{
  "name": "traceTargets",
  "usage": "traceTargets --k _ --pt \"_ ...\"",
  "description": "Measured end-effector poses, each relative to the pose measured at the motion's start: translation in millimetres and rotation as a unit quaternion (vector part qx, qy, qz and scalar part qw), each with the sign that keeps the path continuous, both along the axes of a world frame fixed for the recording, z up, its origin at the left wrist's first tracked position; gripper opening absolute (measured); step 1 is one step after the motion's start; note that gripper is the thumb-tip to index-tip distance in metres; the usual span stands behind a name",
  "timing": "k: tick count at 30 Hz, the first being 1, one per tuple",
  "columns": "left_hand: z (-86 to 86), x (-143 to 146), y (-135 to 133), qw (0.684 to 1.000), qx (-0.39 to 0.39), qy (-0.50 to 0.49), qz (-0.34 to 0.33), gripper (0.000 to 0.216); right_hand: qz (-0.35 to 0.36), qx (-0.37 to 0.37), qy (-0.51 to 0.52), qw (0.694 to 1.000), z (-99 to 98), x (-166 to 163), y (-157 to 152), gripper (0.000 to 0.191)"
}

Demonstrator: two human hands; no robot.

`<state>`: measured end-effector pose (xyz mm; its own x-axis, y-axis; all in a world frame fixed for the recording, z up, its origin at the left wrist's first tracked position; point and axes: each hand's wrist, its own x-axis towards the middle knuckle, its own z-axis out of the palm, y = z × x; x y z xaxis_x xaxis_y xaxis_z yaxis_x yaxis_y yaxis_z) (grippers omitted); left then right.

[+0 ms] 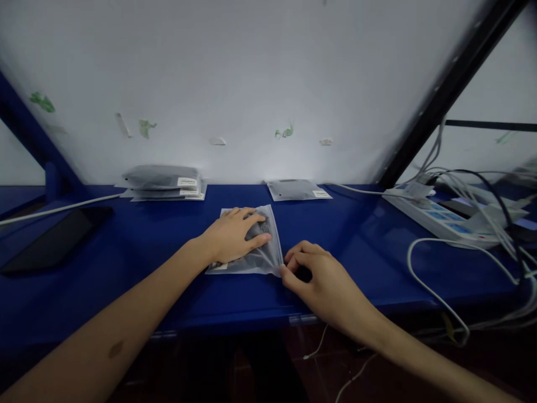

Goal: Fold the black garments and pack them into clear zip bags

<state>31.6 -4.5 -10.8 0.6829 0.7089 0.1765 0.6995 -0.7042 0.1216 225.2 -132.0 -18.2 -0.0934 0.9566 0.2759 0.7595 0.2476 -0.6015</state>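
A clear plastic pouch (268, 252) with a dark item inside lies on the blue table (352, 235) in front of me. My left hand (232, 235) lies flat on top of the pouch, fingers stretched out, pressing it down. My right hand (321, 280) is at the pouch's right near corner, thumb and fingers pinched on its edge.
A stack of packed grey pouches (163, 182) sits at the back left, and a single pouch (296, 189) at the back middle. A dark tablet (54, 238) lies at the left. A white power strip (436, 215) with several tangled cables (482, 190) fills the right side.
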Motion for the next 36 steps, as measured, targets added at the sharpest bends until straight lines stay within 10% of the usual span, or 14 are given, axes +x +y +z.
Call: traceTargets --k 5,16,28,36 --pt "-2.6 -4 2 1.0 -0.004 -0.015 0.004 0.063 0.014 0.022 -0.039 0.999 5.1 9 10 0.029" --pt "-0.4 -15 5 0.998 -0.044 -0.043 0.024 0.07 0.099 0.054 -0.032 0.993 -6.3 16 151 0.007" --pt "1.5 -10 0 0.998 -0.04 -0.046 0.027 0.074 0.08 -0.006 0.055 0.995 -1.0 6 140 0.044" --pt "2.3 -6 -6 0.998 -0.038 -0.046 0.021 0.069 0.08 0.004 0.033 0.996 -2.2 1 136 0.023"
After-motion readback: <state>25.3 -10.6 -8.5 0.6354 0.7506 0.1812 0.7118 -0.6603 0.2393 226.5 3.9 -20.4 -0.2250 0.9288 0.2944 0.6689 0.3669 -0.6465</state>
